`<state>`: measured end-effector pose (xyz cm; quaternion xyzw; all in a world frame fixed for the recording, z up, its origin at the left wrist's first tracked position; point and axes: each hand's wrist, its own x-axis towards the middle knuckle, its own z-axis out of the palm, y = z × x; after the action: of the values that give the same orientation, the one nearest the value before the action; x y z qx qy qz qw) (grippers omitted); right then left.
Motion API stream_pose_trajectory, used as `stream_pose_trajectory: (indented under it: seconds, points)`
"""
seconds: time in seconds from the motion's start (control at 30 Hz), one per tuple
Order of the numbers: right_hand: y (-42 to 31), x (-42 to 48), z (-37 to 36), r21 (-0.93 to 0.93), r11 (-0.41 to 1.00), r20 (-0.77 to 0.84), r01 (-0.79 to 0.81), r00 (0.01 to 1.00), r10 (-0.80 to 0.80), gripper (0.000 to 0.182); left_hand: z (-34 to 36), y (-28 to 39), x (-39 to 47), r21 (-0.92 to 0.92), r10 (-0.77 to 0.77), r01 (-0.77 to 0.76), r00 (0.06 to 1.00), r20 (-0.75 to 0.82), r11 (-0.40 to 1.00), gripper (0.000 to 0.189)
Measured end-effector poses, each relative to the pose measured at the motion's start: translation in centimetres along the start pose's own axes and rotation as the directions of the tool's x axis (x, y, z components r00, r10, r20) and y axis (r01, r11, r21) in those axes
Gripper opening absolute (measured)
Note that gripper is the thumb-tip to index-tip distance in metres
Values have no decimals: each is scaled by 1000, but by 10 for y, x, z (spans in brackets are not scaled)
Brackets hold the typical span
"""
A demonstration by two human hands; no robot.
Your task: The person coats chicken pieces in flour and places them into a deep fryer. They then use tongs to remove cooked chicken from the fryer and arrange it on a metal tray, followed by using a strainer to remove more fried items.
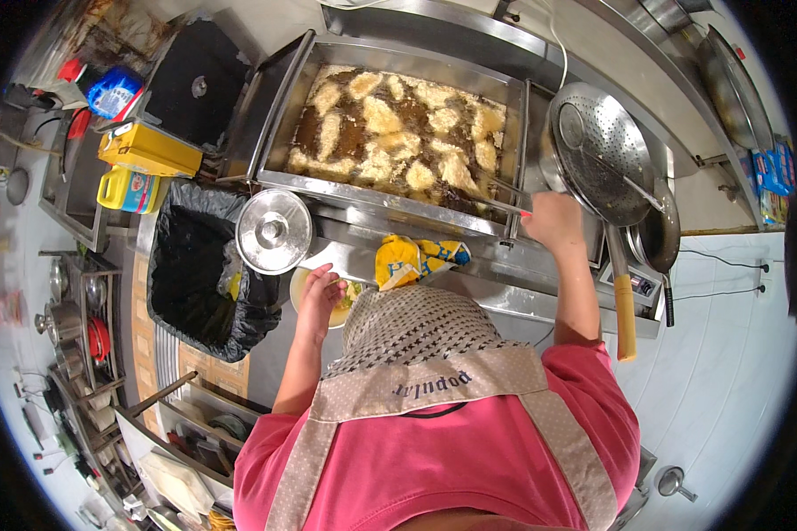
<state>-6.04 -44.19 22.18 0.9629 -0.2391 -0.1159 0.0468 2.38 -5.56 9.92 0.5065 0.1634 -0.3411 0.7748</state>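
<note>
My right hand (pixel 558 216) grips metal tongs (pixel 504 206) at the right front corner of a deep fryer (pixel 398 202). Their tips reach into the dark bubbling oil, where I cannot tell whether they pinch anything. Several pale golden battered pieces (pixel 380 116) float across the oil. My left hand (pixel 322 295) hangs with loosely bent fingers and nothing visible in it. Just below it shows a bowl (pixel 337 317) of yellowish food, partly hidden by the hand and my apron (pixel 425 318). Close by is a round metal lid (pixel 274 231) with a knob.
A bin lined with a black bag (pixel 193 279) stands at the left. Beyond it are a yellow jug (pixel 123 189) and a blue container (pixel 113 93). A yellow cloth (pixel 402 262) lies before the fryer. Right of the fryer rests a perforated strainer (pixel 597 146) above a wooden-handled pan (pixel 624 299).
</note>
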Motion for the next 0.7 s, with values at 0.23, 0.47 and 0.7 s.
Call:
stream_pose_trajectory:
  seconds: [0.23, 0.47, 0.7]
  points:
    - [-2, -5, -1, -5, 999, 34, 53, 998, -52, 14, 6, 3, 1, 12, -10, 10, 1000, 11, 1000, 37]
    - [-2, -13, -13, 13, 998, -37, -68, 997, 69, 15, 1, 1, 0, 10, 1, -1, 1000, 3, 1000, 35]
    - [-3, -10, -3, 39, 994, 11, -103, 995, 103, 21, 3, 0, -1, -10, 0, 0, 1000, 17, 1000, 34]
